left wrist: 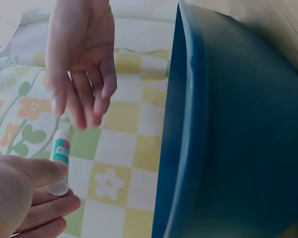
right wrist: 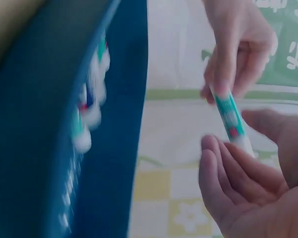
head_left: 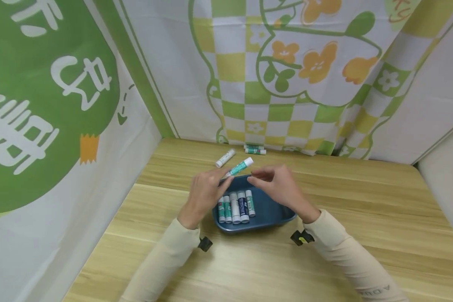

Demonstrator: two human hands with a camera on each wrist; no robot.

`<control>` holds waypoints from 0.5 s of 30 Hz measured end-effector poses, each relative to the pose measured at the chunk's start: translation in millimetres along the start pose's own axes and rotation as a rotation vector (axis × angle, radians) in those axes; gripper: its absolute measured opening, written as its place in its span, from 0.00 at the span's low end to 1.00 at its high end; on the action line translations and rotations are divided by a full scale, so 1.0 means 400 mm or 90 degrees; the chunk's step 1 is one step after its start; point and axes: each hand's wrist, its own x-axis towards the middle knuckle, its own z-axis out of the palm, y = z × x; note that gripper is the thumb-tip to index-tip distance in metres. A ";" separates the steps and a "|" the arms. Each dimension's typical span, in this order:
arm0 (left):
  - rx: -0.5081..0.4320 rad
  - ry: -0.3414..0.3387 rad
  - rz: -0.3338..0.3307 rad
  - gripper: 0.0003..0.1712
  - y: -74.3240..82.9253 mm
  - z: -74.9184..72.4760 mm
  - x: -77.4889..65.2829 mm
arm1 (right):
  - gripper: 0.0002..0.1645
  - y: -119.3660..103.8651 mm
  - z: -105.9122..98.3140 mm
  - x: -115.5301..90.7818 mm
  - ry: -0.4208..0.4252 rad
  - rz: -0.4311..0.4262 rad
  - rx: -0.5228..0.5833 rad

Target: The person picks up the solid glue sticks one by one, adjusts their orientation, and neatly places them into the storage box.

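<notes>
My left hand [head_left: 205, 188] pinches a green and white glue stick [head_left: 240, 166] by one end, above the far edge of a dark blue tray [head_left: 273, 209]. Its white cap end points toward my right hand [head_left: 277, 184]. In the right wrist view the right hand [right wrist: 258, 178] has its fingers spread loosely near the cap, holding nothing; whether it touches the cap I cannot tell. Several glue sticks [head_left: 235, 207] lie side by side in the tray's left part, green, white and dark blue. The left wrist view shows the pinched glue stick [left wrist: 61, 153] between thumb and fingers.
Behind the tray, a white glue stick [head_left: 225, 158] lies on the wooden table [head_left: 343, 193]. Green glue sticks [head_left: 255, 151] lie farther back, close to the patterned curtain [head_left: 272, 105]. A green and white cloth [head_left: 53, 105] hangs at the left.
</notes>
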 end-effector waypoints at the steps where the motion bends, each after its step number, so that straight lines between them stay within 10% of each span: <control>1: -0.007 0.010 -0.002 0.13 0.005 0.001 0.001 | 0.20 -0.003 0.010 -0.002 0.009 0.014 0.026; 15: -0.028 0.114 -0.021 0.11 0.064 0.025 0.005 | 0.19 -0.005 0.136 -0.004 0.146 0.111 0.445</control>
